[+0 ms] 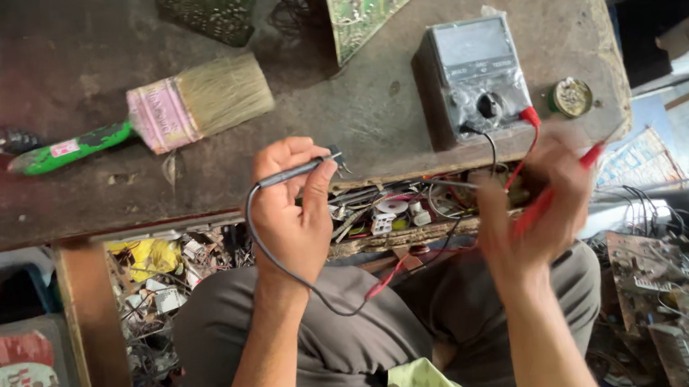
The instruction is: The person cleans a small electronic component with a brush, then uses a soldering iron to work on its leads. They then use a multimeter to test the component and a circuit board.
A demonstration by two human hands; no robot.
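Your left hand (pixel 290 213) pinches the black probe (pixel 295 172); your blurred right hand (pixel 532 206) grips the red probe (pixel 555 184). The open drawer (pixel 411 237) below the meter (pixel 477 78) holds tangled wires and small parts.

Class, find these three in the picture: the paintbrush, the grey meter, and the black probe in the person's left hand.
paintbrush (pixel 166 114), head view, on its pink ferrule.
grey meter (pixel 477 78), head view, on the middle of its face.
black probe (pixel 294 172), head view, on its shaft between the left hand's fingertips.
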